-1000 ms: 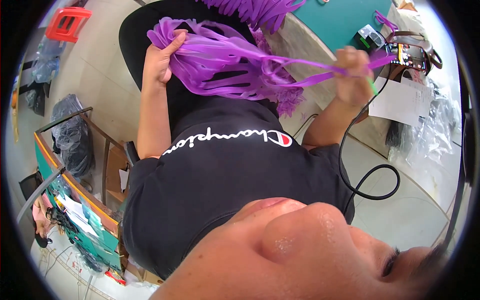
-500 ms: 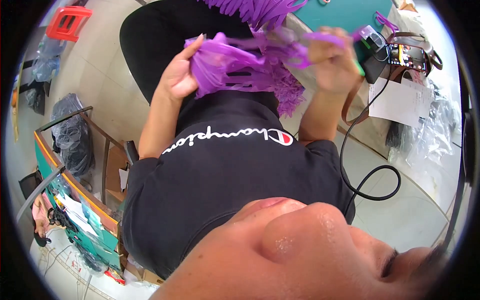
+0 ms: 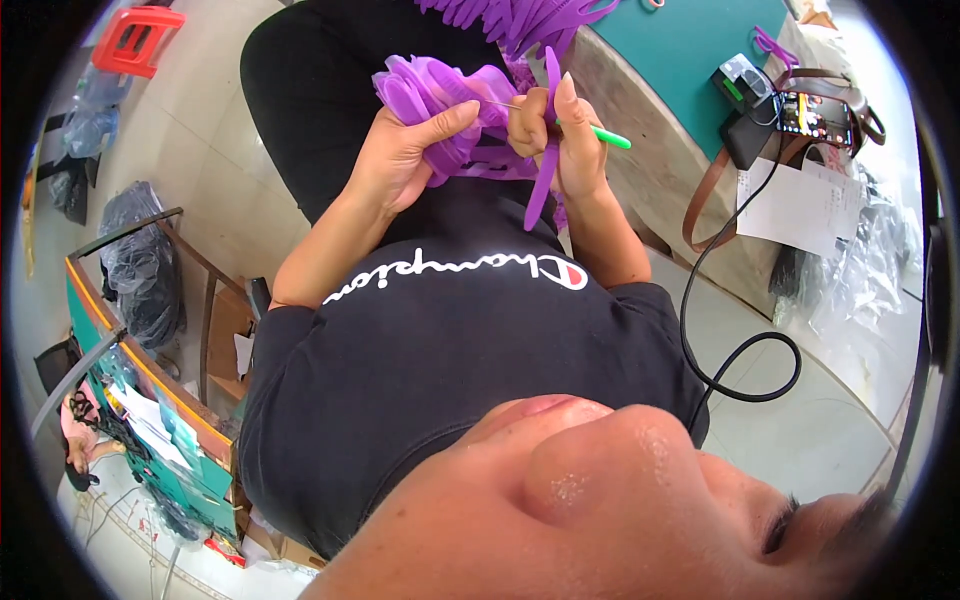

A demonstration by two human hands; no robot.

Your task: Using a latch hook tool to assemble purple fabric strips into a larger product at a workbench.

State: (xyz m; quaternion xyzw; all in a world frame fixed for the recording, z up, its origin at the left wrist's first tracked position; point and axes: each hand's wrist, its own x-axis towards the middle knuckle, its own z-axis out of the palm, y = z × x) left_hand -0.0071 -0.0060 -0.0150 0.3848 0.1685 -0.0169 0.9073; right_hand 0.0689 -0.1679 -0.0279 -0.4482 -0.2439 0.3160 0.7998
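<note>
My left hand [image 3: 405, 160] is closed round a bunch of soft, rubbery purple pieces [image 3: 425, 88], its thumb pressed on top. Close beside it, my right hand [image 3: 570, 140] grips a thin tool with a bright green handle [image 3: 612, 138]. A slim metal shaft [image 3: 500, 103] runs from the right fingers to the bunch; whether its tip enters the purple material I cannot tell. One long purple strip [image 3: 545, 185] lies upright across the right fingers. More purple material hangs below, between the hands, over my lap.
A heap of purple strips [image 3: 520, 20] lies at the top by a green-topped table [image 3: 670, 60]. On the right are a phone [image 3: 818, 115], a small black device with a cable [image 3: 750, 135], a brown strap and paper sheets [image 3: 800, 205]. A red stool [image 3: 138, 42] stands far left.
My right hand has come left and down to the bunch, with the green handle now plainly in view. The purple pieces, stretched between the hands before, are now gathered in my left hand.
</note>
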